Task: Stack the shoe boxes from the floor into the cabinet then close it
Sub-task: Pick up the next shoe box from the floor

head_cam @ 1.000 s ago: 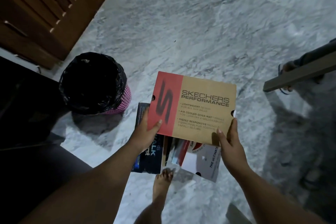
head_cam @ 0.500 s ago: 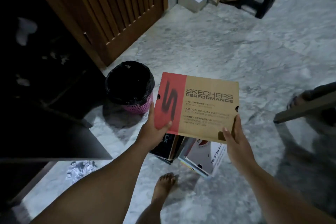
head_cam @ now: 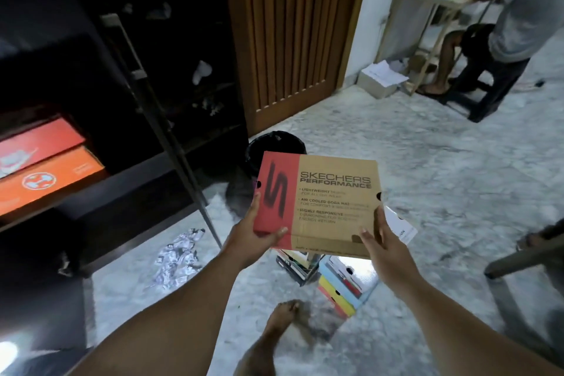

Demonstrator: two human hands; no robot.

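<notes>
I hold a brown and red Skechers shoe box (head_cam: 329,201) level in front of me, above the floor. My left hand (head_cam: 253,232) grips its red left end and my right hand (head_cam: 381,241) grips its right near corner. Below it, several more shoe boxes (head_cam: 335,281) lie piled on the marble floor by my bare foot. The dark cabinet (head_cam: 128,186) stands open at the left. Two orange shoe boxes (head_cam: 45,168) lie stacked on its shelf.
A black-lined pink bin (head_cam: 274,146) stands behind the held box, by the cabinet's corner. A slatted wooden door (head_cam: 290,33) is beyond it. Crumpled foil (head_cam: 180,256) lies on the floor. Another person sits on a stool (head_cam: 488,82) at a small table, far right.
My view has swung up and left, bringing the open cabinet and its orange boxes into sight. The Skechers box stays in both hands and has risen with me above the floor pile.
</notes>
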